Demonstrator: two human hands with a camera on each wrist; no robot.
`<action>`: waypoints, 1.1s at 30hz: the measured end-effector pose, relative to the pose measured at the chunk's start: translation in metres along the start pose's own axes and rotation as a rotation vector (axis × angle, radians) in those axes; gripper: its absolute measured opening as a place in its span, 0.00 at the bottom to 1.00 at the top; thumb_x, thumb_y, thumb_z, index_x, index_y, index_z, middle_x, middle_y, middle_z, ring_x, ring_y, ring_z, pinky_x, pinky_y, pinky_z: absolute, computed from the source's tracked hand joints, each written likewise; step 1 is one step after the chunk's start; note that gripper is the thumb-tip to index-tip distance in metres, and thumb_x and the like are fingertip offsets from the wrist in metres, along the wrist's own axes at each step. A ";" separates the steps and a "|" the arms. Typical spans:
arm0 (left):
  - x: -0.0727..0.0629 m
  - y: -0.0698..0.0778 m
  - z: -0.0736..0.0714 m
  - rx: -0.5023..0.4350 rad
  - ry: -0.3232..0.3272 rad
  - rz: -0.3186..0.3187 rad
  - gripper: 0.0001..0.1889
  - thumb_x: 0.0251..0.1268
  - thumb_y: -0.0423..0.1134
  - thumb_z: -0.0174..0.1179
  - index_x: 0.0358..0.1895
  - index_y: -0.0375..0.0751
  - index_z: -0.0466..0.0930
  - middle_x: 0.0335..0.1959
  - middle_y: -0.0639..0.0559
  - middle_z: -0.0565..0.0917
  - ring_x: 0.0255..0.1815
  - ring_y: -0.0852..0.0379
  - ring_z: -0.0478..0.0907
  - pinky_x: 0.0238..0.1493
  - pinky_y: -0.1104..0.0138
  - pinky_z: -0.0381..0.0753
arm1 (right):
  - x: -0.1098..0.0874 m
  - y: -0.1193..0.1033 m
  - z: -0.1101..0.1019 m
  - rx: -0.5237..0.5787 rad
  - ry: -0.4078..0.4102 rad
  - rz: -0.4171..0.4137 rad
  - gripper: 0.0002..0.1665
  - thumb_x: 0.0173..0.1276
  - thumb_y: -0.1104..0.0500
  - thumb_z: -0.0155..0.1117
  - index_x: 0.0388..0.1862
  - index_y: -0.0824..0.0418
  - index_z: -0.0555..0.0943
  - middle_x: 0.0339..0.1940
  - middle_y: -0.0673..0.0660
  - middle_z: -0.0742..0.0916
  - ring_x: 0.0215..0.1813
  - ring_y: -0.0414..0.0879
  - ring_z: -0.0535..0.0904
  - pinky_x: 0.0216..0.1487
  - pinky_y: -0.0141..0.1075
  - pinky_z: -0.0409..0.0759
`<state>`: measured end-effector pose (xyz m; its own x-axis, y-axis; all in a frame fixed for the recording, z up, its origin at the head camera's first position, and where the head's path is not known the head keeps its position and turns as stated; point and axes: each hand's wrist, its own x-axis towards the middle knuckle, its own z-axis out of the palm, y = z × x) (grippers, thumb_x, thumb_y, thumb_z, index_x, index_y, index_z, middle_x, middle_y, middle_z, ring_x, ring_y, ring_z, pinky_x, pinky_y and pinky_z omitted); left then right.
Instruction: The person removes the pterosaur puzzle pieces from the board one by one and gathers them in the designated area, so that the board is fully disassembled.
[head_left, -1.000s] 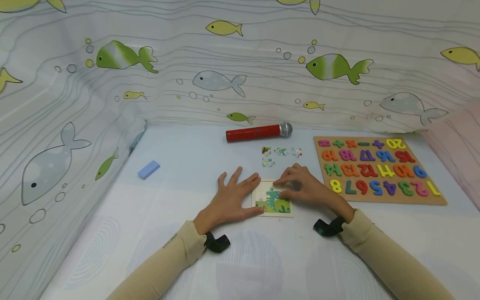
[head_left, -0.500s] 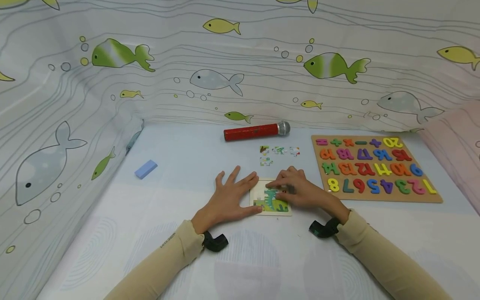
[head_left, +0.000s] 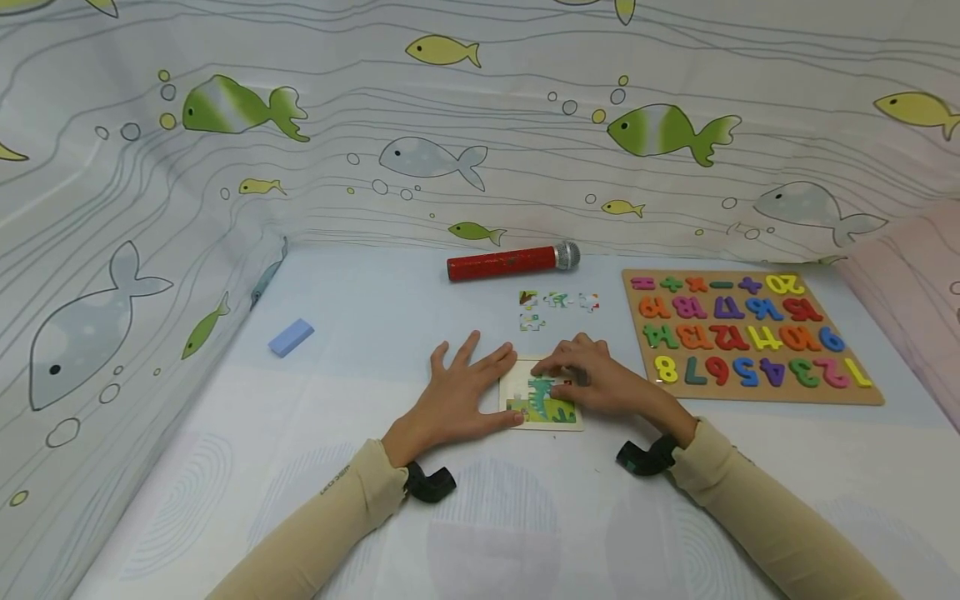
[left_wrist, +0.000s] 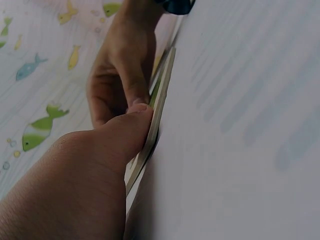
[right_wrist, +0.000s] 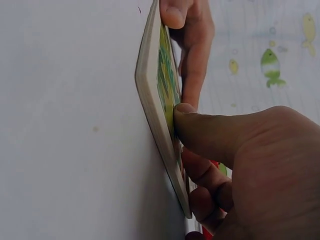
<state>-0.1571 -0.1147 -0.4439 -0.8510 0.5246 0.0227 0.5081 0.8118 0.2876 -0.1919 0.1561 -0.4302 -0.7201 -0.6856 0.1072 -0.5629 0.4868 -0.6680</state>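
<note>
A small wooden jigsaw puzzle board (head_left: 555,426) lies flat on the table, with joined pieces forming a green dinosaur picture (head_left: 540,400) across its lower part. My left hand (head_left: 457,400) rests spread along the board's left side, its thumb on the lower left edge. Over the board's right side, my right hand (head_left: 607,379) pinches a puzzle piece (head_left: 567,383) between thumb and curled fingers; most of that piece is hidden. The right wrist view has the right thumb (right_wrist: 205,130) down on the picture. Several loose puzzle pieces (head_left: 532,322) lie just beyond the board.
A red toy microphone (head_left: 510,263) lies behind the loose pieces. To the right is a wooden number board (head_left: 757,396) with coloured numerals. A blue block (head_left: 291,338) sits at the left. Fish-patterned cloth (head_left: 525,108) rises behind the table.
The right hand has lowered slightly and moved a little left over the board with the puzzle piece. The left hand has stayed in place; the whole view has shifted slightly.
</note>
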 end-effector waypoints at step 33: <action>0.000 -0.002 0.002 -0.003 0.014 0.005 0.48 0.62 0.76 0.52 0.82 0.59 0.55 0.83 0.65 0.55 0.86 0.41 0.40 0.74 0.32 0.37 | 0.001 0.000 0.001 0.052 0.022 -0.001 0.19 0.64 0.59 0.75 0.54 0.53 0.85 0.47 0.46 0.88 0.47 0.45 0.70 0.47 0.44 0.56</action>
<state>-0.1579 -0.1157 -0.4464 -0.8502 0.5250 0.0374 0.5119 0.8083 0.2907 -0.1922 0.1546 -0.4306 -0.7283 -0.6741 0.1235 -0.5422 0.4566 -0.7054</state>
